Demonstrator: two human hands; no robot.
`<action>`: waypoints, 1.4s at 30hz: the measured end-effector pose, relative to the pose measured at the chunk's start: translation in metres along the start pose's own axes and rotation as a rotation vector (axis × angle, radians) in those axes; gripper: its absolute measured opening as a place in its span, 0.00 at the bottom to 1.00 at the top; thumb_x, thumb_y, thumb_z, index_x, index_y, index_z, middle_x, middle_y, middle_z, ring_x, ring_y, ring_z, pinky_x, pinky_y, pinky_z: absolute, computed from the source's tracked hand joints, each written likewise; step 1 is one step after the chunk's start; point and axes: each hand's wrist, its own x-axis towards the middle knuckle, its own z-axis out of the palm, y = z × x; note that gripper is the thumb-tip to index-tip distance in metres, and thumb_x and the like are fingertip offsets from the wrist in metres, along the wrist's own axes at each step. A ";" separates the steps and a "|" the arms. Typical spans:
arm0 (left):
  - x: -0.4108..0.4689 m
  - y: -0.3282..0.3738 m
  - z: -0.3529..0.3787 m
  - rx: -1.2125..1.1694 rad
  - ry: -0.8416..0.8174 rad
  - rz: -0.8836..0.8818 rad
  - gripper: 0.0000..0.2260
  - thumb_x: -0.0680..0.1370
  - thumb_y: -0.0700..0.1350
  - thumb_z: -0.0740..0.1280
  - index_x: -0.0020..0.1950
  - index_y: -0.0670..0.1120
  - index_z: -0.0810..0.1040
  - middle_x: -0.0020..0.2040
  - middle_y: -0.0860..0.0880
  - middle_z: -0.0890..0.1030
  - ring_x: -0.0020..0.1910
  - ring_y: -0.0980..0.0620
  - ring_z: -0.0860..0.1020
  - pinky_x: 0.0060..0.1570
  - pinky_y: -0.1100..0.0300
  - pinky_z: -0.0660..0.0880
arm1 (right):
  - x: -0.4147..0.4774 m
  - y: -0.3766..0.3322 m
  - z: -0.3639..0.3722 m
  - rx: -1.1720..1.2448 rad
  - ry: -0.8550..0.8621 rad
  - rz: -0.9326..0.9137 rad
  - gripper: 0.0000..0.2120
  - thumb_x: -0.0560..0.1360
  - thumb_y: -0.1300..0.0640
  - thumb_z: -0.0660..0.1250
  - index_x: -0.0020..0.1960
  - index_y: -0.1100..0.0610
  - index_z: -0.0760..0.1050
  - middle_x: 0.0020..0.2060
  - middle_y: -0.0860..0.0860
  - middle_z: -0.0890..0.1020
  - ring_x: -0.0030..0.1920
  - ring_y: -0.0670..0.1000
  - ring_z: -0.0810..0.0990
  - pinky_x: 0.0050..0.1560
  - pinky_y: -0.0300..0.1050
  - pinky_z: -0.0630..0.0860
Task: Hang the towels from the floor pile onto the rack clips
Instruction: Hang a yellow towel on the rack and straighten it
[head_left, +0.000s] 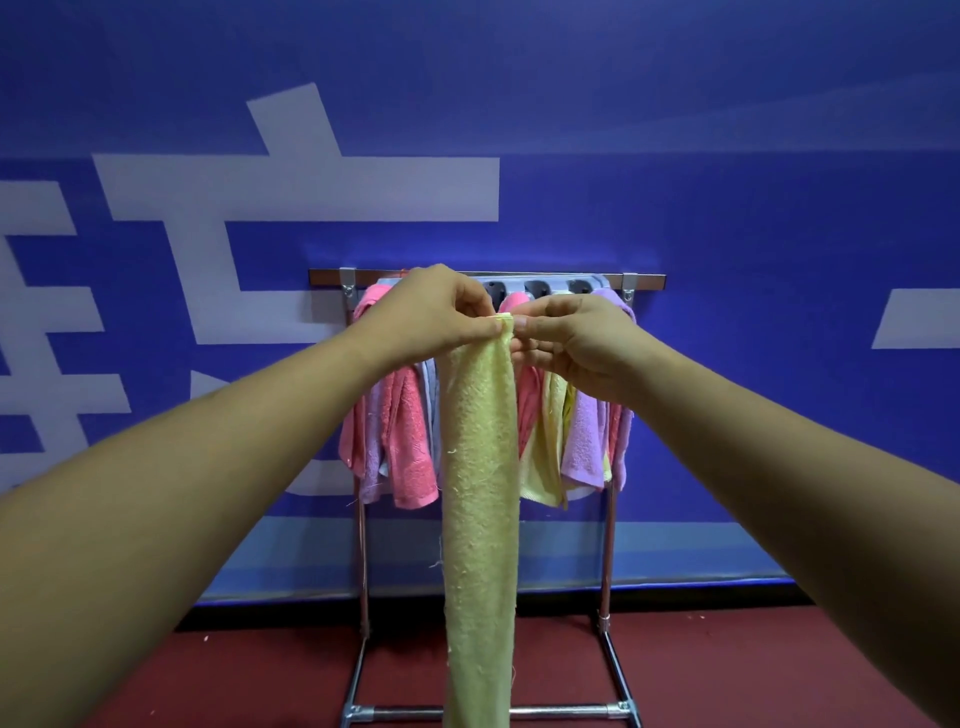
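A long pale yellow towel (480, 493) hangs straight down in front of the rack. My left hand (431, 314) and my right hand (576, 338) both pinch its top corner, close together, just below the rack's top bar (644, 281). Dark clips (536, 287) sit in a row on a grey strip under the bar. Pink (410, 441), lilac (584, 441) and yellow (543, 467) towels hang from the rack behind the one I hold. The floor pile is out of view.
The metal rack stands on a dark red floor (753, 675) against a blue wall (727, 156) with large white lettering. Its base bar (561, 711) and uprights frame the hanging towels.
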 end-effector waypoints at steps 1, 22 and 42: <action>0.001 -0.001 0.001 0.007 0.004 0.000 0.09 0.75 0.53 0.72 0.43 0.48 0.84 0.35 0.54 0.81 0.31 0.63 0.75 0.31 0.71 0.67 | -0.001 0.000 0.000 0.007 -0.020 -0.009 0.07 0.78 0.68 0.67 0.55 0.69 0.75 0.41 0.60 0.80 0.38 0.52 0.82 0.44 0.43 0.83; -0.002 -0.017 0.010 -0.530 0.067 -0.142 0.09 0.75 0.44 0.74 0.40 0.41 0.78 0.30 0.52 0.76 0.28 0.62 0.74 0.31 0.69 0.71 | -0.005 0.006 -0.015 -0.176 0.142 -0.155 0.02 0.77 0.65 0.70 0.49 0.63 0.80 0.38 0.54 0.82 0.39 0.51 0.81 0.44 0.44 0.81; 0.007 -0.015 0.040 -0.656 0.142 -0.277 0.08 0.72 0.47 0.76 0.46 0.43 0.84 0.37 0.50 0.82 0.37 0.54 0.79 0.42 0.59 0.75 | -0.022 0.056 -0.013 -0.062 -0.062 0.095 0.07 0.76 0.65 0.70 0.53 0.65 0.81 0.48 0.59 0.84 0.49 0.55 0.81 0.51 0.44 0.80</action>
